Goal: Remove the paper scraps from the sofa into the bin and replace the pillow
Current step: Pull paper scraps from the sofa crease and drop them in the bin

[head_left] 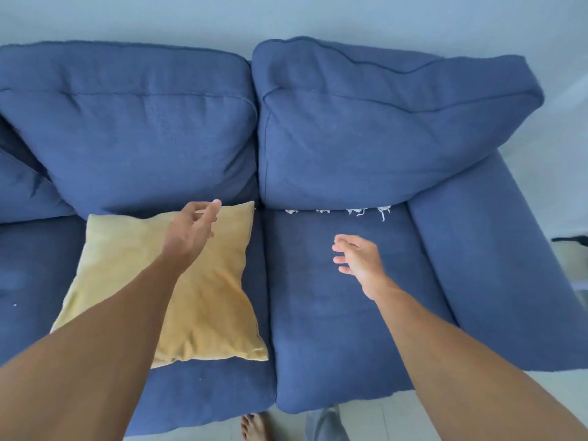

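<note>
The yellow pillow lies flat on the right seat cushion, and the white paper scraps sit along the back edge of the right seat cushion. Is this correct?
One detail is wrong. In the head view, the yellow pillow lies flat on the left seat cushion, under the left hand. The white paper scraps do sit along the back edge of the right seat cushion.

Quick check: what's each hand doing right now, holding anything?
Left hand: open, empty, above the yellow pillow.
Right hand: open, empty, short of the paper scraps.

A pale, bare wall [191,17] rises behind the seating. Light tiled floor [381,421] shows in front and at right. Soft, even light fills the room.
</note>
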Demonstrator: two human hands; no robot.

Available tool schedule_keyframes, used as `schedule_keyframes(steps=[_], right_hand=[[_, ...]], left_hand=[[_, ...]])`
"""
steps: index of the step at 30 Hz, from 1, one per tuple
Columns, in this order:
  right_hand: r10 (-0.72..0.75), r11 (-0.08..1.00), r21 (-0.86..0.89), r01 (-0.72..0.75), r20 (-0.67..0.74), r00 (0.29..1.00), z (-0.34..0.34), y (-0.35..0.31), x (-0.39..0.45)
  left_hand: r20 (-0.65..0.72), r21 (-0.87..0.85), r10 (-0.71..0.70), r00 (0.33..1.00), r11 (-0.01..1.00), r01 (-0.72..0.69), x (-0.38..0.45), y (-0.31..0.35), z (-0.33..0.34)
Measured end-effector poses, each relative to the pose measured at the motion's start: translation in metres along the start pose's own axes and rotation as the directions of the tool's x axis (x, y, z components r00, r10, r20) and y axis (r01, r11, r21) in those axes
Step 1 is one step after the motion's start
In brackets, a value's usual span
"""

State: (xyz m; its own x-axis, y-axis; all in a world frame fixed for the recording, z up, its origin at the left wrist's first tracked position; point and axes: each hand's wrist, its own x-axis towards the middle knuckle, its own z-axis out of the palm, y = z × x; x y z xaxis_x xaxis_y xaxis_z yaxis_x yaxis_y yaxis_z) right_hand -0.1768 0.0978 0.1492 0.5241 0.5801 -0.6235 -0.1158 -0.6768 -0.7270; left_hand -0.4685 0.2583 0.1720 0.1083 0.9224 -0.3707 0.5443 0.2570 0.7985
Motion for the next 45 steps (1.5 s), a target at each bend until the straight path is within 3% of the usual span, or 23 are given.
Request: schedule_keyframes(steps=[10,15,20,26,29,35,39,45], right_hand=[[-0.028,0.999,-0.022,0.024,-0.192,0.981,-0.147,0.034,0.1],[-0.031,0.999,-0.033,0.024,-0.237,0.971,-0.169,0.059,0.181],[-0.05,0.991,-0.133,0.026,-0.175,0.983,-0.166,0.084,0.263],[-0.183,0.914,-0.395,0.091,-0.201,0.962,-0.163,0.097,0.344],[-0.188,0.887,-0.455,0.082,-0.194,0.963,-0.155,0.099,0.374],[-0.267,0.875,-0.473,0.106,-0.286,0.92,-0.139,0.107,0.401],[-0.347,0.87,-0.446,0.21,-0.253,0.903,-0.143,0.117,0.387],[-0.264,0.929,-0.325,0.177,-0.249,0.932,-0.165,0.133,0.329]], left_hand=[[0.311,0.157,-0.044,0.949,0.988,-0.006,0.014,0.064,0.267],[0.313,0.228,-0.101,0.944,0.973,0.028,0.035,0.058,0.375],[0.18,0.162,-0.239,0.954,0.964,0.211,0.075,0.044,0.452],[0.025,0.215,-0.337,0.941,0.921,0.324,0.12,0.03,0.504],[-0.063,0.209,-0.406,0.912,0.888,0.41,0.138,0.025,0.52],[-0.186,0.227,-0.401,0.897,0.87,0.437,0.15,0.02,0.537],[-0.179,0.217,-0.366,0.913,0.891,0.399,0.143,0.022,0.536],[-0.037,0.255,-0.207,0.978,0.944,0.209,0.104,0.021,0.52]])
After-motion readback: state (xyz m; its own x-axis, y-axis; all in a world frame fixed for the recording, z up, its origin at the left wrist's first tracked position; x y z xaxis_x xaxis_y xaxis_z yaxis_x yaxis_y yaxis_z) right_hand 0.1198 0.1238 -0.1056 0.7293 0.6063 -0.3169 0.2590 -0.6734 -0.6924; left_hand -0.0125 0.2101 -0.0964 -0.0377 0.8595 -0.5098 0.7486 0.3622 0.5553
